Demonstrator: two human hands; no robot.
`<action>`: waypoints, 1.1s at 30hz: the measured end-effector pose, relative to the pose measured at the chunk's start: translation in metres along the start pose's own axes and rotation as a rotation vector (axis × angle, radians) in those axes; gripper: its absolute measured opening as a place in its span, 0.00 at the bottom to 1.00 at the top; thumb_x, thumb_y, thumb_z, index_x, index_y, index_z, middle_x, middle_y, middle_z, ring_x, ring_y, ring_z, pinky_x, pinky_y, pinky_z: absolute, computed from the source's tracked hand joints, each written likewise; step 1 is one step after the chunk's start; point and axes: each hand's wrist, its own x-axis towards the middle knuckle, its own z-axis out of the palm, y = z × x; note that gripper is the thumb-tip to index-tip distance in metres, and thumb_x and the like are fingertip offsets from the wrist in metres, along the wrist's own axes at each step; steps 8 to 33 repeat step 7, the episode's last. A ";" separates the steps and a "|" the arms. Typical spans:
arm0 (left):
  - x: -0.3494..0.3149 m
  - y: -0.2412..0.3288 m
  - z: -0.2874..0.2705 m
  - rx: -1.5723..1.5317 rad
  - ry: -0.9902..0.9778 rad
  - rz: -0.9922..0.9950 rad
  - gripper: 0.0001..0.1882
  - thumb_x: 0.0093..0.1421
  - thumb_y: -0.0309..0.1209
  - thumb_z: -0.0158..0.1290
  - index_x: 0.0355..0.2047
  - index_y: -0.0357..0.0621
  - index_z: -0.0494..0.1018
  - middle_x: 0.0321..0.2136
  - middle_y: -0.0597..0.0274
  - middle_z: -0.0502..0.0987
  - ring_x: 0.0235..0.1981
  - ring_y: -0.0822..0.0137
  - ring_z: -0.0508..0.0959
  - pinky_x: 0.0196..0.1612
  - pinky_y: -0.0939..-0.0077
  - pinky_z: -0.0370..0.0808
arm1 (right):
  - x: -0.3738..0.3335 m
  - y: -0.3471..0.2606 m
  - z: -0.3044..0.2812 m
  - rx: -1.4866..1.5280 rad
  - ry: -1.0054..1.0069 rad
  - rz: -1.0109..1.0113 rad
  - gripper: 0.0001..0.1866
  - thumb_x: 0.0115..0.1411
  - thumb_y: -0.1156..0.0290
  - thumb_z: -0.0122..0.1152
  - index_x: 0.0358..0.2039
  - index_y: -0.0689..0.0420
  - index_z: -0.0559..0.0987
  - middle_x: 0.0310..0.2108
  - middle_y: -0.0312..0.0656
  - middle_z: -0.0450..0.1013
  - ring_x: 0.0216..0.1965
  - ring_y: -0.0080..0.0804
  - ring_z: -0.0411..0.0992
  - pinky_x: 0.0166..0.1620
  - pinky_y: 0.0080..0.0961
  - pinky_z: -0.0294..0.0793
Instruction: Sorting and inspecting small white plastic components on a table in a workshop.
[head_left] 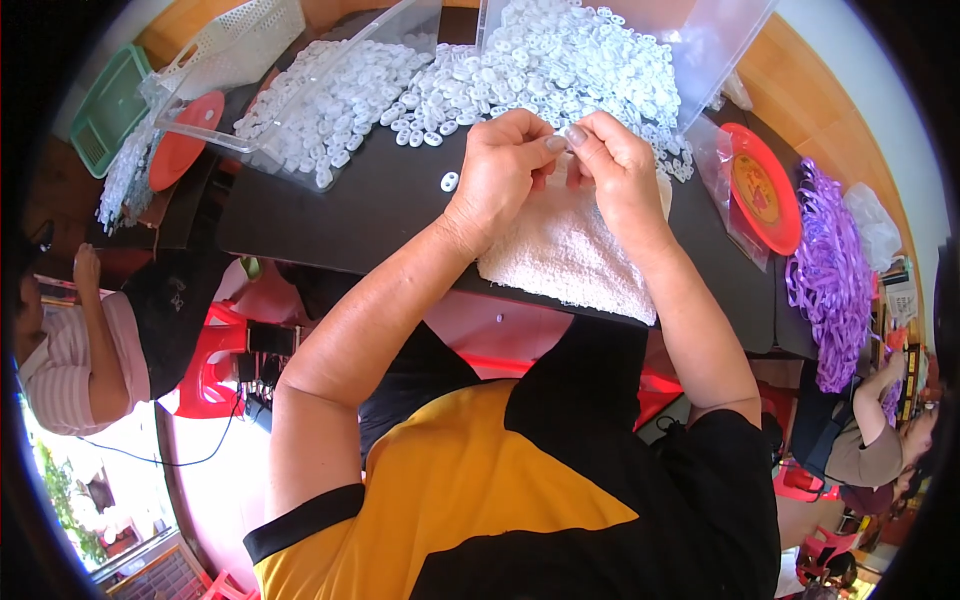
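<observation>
While both hands, left hand (500, 165) and right hand (615, 165), pinch one small white ring (563, 132), clear trays (330, 95) at the table's (350, 215) far edge hold heaps of white rings (560, 60).

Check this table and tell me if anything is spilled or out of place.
One small white ring lies alone on the black table, apart from the big heap of white rings behind both hands. Rings also spread loose past the clear bags. The left hand and right hand pinch a small piece above the white towel.

clear plastic bag (722, 160) | table's right side | beside red plate (765, 190)
</observation>
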 end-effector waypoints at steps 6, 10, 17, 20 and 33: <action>0.001 0.002 0.000 -0.038 0.010 -0.047 0.05 0.60 0.28 0.54 0.30 0.38 0.72 0.18 0.68 0.70 0.15 0.79 0.66 0.15 0.85 0.59 | -0.003 -0.001 0.004 0.037 0.077 0.043 0.10 0.64 0.68 0.53 0.30 0.62 0.73 0.18 0.34 0.66 0.20 0.20 0.64 0.25 0.22 0.66; 0.001 0.003 0.001 -0.045 0.007 -0.056 0.05 0.60 0.28 0.54 0.30 0.39 0.72 0.18 0.69 0.70 0.16 0.79 0.67 0.15 0.85 0.60 | -0.003 0.001 0.004 0.036 0.081 0.047 0.11 0.65 0.67 0.53 0.30 0.62 0.73 0.18 0.35 0.66 0.20 0.20 0.64 0.26 0.22 0.67; 0.001 0.003 0.001 -0.045 0.007 -0.056 0.05 0.60 0.28 0.54 0.30 0.39 0.72 0.18 0.69 0.70 0.16 0.79 0.67 0.15 0.85 0.60 | -0.003 0.001 0.004 0.036 0.081 0.047 0.11 0.65 0.67 0.53 0.30 0.62 0.73 0.18 0.35 0.66 0.20 0.20 0.64 0.26 0.22 0.67; 0.001 0.003 0.001 -0.045 0.007 -0.056 0.05 0.60 0.28 0.54 0.30 0.39 0.72 0.18 0.69 0.70 0.16 0.79 0.67 0.15 0.85 0.60 | -0.003 0.001 0.004 0.036 0.081 0.047 0.11 0.65 0.67 0.53 0.30 0.62 0.73 0.18 0.35 0.66 0.20 0.20 0.64 0.26 0.22 0.67; 0.001 0.003 0.001 -0.045 0.007 -0.056 0.05 0.60 0.28 0.54 0.30 0.39 0.72 0.18 0.69 0.70 0.16 0.79 0.67 0.15 0.85 0.60 | -0.003 0.001 0.004 0.036 0.081 0.047 0.11 0.65 0.67 0.53 0.30 0.62 0.73 0.18 0.35 0.66 0.20 0.20 0.64 0.26 0.22 0.67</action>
